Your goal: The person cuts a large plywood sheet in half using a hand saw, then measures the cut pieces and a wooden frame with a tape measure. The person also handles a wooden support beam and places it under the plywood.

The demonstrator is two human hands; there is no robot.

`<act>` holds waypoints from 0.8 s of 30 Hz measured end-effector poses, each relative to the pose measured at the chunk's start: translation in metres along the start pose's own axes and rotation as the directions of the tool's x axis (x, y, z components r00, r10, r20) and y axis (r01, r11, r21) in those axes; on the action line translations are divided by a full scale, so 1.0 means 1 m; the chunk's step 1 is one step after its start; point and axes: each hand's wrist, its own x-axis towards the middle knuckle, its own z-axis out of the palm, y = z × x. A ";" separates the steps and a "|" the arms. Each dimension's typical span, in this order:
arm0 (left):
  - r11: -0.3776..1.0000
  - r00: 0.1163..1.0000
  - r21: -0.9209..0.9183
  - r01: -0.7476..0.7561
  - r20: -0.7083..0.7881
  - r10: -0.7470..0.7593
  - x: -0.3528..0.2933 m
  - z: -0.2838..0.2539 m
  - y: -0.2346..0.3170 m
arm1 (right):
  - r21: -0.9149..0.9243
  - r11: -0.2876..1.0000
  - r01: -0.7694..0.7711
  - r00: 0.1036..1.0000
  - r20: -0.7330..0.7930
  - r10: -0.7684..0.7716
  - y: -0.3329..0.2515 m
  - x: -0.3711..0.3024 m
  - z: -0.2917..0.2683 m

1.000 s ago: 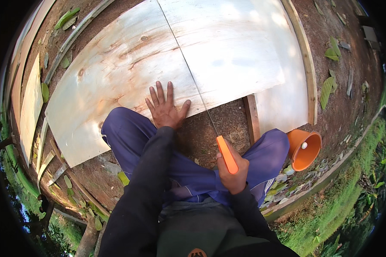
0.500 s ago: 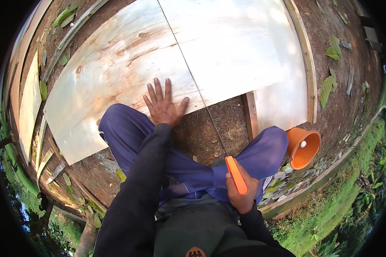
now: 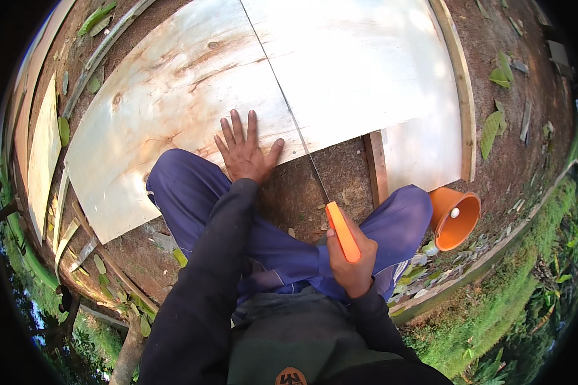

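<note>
A large pale plywood sheet (image 3: 167,96) with brown grain marks lies in front of my knees. Flat on its near edge rests my left hand (image 3: 248,149), fingers spread. My right hand (image 3: 353,253) is wrapped round the orange handle of a handsaw (image 3: 343,231), between my thighs. The saw's thin blade runs forward from the handle and crosses the sheet's near edge, to the right of my left hand. A dark straight line continues along the sheet toward the far side; where blade ends and cut begins I cannot tell.
Beneath the sheet's right side lie another pale board (image 3: 417,151) and a wooden batten (image 3: 375,167). A long timber strip (image 3: 461,96) borders it. An orange bucket (image 3: 440,221) lies tipped beside my right knee. Wood offcuts (image 3: 43,160) and leaves are scattered on brown soil.
My right hand has pushed the saw forward and slightly left, so the handle is nearer the sheet's edge. My left hand stays pressed on the plywood.
</note>
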 end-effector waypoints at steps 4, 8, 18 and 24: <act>1.000 1.000 -0.001 0.000 -0.005 0.000 0.000 0.003 -0.004 | 0.012 1.000 0.019 1.000 -0.020 -0.018 -0.001 0.071 0.044; 1.000 0.999 0.005 0.024 0.021 -0.024 -0.001 0.000 -0.006 | -0.050 0.997 0.061 0.998 -0.022 -0.062 0.011 -0.025 -0.005; 1.000 1.000 -0.002 -0.002 0.024 0.003 -0.006 0.005 -0.008 | -0.007 1.000 -0.002 1.000 -0.009 0.001 0.007 0.026 0.027; 1.000 1.000 0.001 0.000 0.009 0.000 -0.004 0.001 -0.003 | -0.052 0.998 0.034 0.999 0.014 -0.033 0.009 -0.031 -0.007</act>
